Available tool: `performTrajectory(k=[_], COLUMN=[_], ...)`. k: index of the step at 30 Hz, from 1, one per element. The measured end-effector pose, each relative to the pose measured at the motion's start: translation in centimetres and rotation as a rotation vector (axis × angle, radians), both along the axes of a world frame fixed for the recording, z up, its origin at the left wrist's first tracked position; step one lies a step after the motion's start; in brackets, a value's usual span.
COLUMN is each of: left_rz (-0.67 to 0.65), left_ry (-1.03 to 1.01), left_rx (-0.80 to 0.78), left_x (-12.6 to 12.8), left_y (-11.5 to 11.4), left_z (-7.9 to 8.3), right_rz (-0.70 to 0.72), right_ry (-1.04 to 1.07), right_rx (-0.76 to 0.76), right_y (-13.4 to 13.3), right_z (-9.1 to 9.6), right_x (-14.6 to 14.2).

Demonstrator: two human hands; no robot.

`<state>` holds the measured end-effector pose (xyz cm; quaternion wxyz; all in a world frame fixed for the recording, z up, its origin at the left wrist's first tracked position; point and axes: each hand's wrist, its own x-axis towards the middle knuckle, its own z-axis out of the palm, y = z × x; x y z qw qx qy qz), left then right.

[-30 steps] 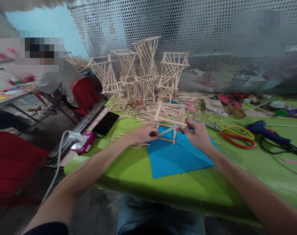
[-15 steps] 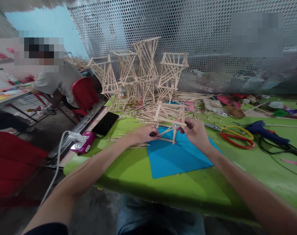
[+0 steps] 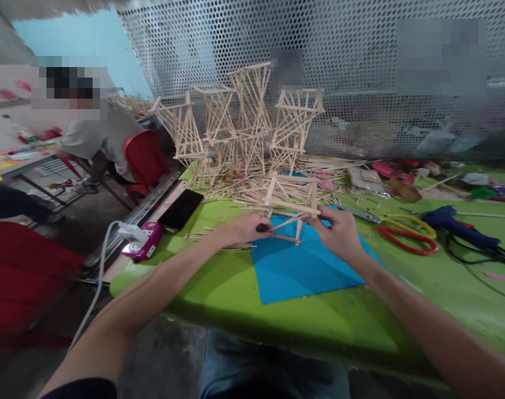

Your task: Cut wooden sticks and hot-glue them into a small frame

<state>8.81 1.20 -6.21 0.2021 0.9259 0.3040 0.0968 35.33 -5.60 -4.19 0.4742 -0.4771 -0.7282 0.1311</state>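
Both hands work on a small stick frame (image 3: 291, 202) standing on the blue sheet (image 3: 302, 266), mid-bench (image 3: 219, 288). Left hand (image 3: 246, 226) fingers pinch its near-left corner. Right hand (image 3: 339, 230) fingers clamp a right-side stick. Likely a joint-fitting step; the next move needs the frame held steady. 1 glue gun (image 3: 455, 227) lies to the right.

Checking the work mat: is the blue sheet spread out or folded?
Spread out: the blue sheet lies open and flat on the green table, stick frame at its far edge.
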Motion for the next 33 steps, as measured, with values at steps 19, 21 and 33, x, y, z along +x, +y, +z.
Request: performTrajectory(k=[19,21,33], left_rz=[-0.004,0.009,-0.085], left_ry=[-0.027,-0.036,-0.024], left_rx=[-0.017,-0.042,-0.035], left_x=[-0.2,-0.2,-1.2], left_y=[-0.1,-0.1,0.3], left_z=[0.3,0.2,0.3], right_rz=[0.052,0.054,0.095], right_ry=[-0.073,-0.063,-0.064], right_rx=[0.098,0.111,0.091], right_y=[-0.3,-0.3,-0.1], right_z=[0.2,0.2,-0.2], right_x=[0.8,0.7,0.6])
